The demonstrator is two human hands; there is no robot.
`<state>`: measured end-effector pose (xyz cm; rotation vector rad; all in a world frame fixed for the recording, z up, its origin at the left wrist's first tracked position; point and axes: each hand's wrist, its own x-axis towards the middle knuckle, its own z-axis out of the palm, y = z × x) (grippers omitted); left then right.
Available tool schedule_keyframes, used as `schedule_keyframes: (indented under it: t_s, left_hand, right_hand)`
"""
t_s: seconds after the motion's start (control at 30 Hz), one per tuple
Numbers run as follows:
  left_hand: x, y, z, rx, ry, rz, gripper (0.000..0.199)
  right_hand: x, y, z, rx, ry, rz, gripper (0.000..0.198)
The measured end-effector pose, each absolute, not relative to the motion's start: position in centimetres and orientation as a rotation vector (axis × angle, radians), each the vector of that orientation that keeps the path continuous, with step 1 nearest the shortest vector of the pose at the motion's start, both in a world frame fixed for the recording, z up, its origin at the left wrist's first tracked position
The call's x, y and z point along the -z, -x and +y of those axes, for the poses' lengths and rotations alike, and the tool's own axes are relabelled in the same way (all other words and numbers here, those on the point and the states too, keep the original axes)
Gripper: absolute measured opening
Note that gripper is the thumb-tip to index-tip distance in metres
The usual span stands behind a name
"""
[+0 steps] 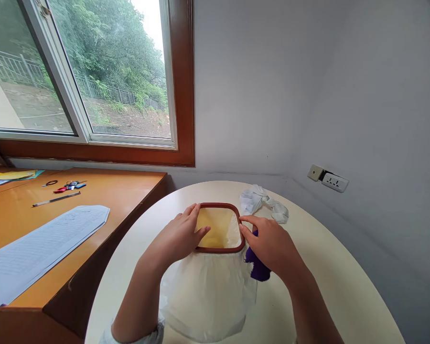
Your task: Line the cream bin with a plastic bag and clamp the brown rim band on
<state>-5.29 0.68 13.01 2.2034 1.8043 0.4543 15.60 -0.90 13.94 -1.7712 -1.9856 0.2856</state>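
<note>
A bin with a squared brown rim (219, 206) stands on the round table. A thin translucent white plastic bag (209, 291) lines it and hangs down around its outside. The yellowish inside (217, 228) shows through the opening. My left hand (177, 235) is on the left side of the rim, fingers along the edge and thumb reaching over the opening. At the right side, my right hand (270, 242) has its index finger and thumb on the rim. A dark purple piece with ragged edges (258, 267) shows beneath the right hand, partly hidden by it.
A crumpled white plastic bag (261, 203) lies behind on the pale round table (329, 286). To the left, an orange-brown desk (129, 191) carries papers (46, 248), a pen (56, 199) and keys (69, 187). A wall socket (335, 182) is at the right.
</note>
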Motion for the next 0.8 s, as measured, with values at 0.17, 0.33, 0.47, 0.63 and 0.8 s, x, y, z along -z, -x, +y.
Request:
schedule_keyframes:
  t_s: [0.17, 0.33, 0.47, 0.63, 0.8]
  left_hand:
    - [-12.84, 5.46, 0.64, -0.470, -2.222, 1.781, 0.066]
    - [-12.85, 5.50, 0.56, -0.454, -2.218, 1.783, 0.065]
    - [-12.81, 5.52, 0.59, -0.451, -2.223, 1.764, 0.064]
    - [-12.89, 5.34, 0.51, -0.382, -2.177, 1.764, 0.072]
    - [-13.11, 5.16, 0.53, -0.312, -2.147, 1.744, 0.074]
  right_hand:
    - [-14.00, -15.55, -1.08, -0.293, 1.784, -2.013, 0.034]
    - [-14.04, -15.57, -1.13, -0.288, 1.776, -2.045, 0.034]
    - [-14.19, -15.56, -1.18, -0.302, 1.796, -2.062, 0.035]
    - [-14.18, -15.50, -1.17, -0.317, 1.812, -2.101, 0.039]
    - [-13.96, -15.53, -1.24, -0.324, 1.797, -2.178, 0.042]
